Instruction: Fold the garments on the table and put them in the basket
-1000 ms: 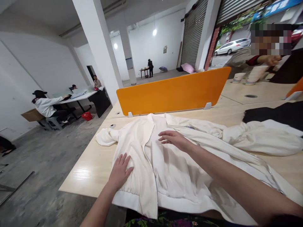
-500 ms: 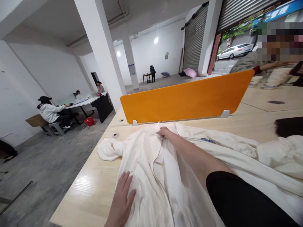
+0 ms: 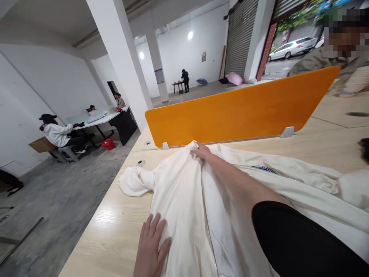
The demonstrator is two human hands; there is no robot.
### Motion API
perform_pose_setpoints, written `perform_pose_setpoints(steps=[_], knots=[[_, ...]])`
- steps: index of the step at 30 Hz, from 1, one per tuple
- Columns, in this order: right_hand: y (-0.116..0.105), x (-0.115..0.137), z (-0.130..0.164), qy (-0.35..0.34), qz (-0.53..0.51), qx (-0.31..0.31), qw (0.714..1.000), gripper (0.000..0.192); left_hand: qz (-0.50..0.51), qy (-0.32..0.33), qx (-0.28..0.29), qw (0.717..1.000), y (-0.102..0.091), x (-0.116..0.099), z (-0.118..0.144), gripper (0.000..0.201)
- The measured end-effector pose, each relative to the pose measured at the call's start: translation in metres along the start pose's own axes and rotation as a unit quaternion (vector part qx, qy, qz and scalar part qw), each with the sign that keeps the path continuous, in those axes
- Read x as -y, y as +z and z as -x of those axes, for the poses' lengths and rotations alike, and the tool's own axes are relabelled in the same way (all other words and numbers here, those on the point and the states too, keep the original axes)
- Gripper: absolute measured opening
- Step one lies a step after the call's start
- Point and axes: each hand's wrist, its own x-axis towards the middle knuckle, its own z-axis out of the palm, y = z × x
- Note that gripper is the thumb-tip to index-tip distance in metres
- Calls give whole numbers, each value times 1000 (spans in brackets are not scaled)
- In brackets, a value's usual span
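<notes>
A white zip-up jacket (image 3: 187, 200) lies spread on a light wooden table (image 3: 115, 227). My right hand (image 3: 201, 151) reaches far across it and pinches the fabric at the jacket's collar, close to the orange divider (image 3: 239, 109). My left hand (image 3: 151, 246) lies flat, fingers apart, on the jacket's near left edge by the hem. One sleeve (image 3: 134, 181) is bunched at the left. A round dark-blue badge (image 3: 262, 168) shows on the jacket's right half.
More white cloth (image 3: 353, 188) and a dark garment (image 3: 364, 148) lie at the far right. Across the divider sits another person (image 3: 319, 61) with stacked pale bowls (image 3: 356, 80). A white pillar (image 3: 118, 61) stands behind the table. People sit at a desk (image 3: 95, 119) on the left.
My right hand slid up the jacket's front from the chest to the collar and closed on the fabric. My left hand moved a little toward the near hem. The view shifted closer.
</notes>
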Motion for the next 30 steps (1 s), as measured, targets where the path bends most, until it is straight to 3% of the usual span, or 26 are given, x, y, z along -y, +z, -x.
perform_pose_setpoints(steps=[3,6,10,13,16,19,23,26,30], knots=[[-16,-7,33,21,38,-20,999,54,23,-13,-11,1000,3,1,2,45],[-35,-21,97,-21,84,-33,996,48,46,-47,-10,998,4,1,6,43],[-55,-38,192,-141,214,96,962,59,50,-88,-34,994,-8,3,-11,37],[-63,-36,228,-171,242,161,941,60,26,-39,-102,994,-23,5,-59,33],[-67,-29,230,-161,244,169,941,63,-2,73,-114,991,-27,3,-125,33],[-71,-23,223,-155,238,178,942,65,-68,90,-11,994,-13,5,-178,37],[-75,-21,214,-164,226,205,938,65,-133,-42,159,977,18,28,-210,46],[-75,-22,200,-171,232,201,936,60,-145,-149,182,961,32,50,-221,51],[-72,-24,180,-207,233,162,936,50,-167,-190,188,949,29,51,-232,53]])
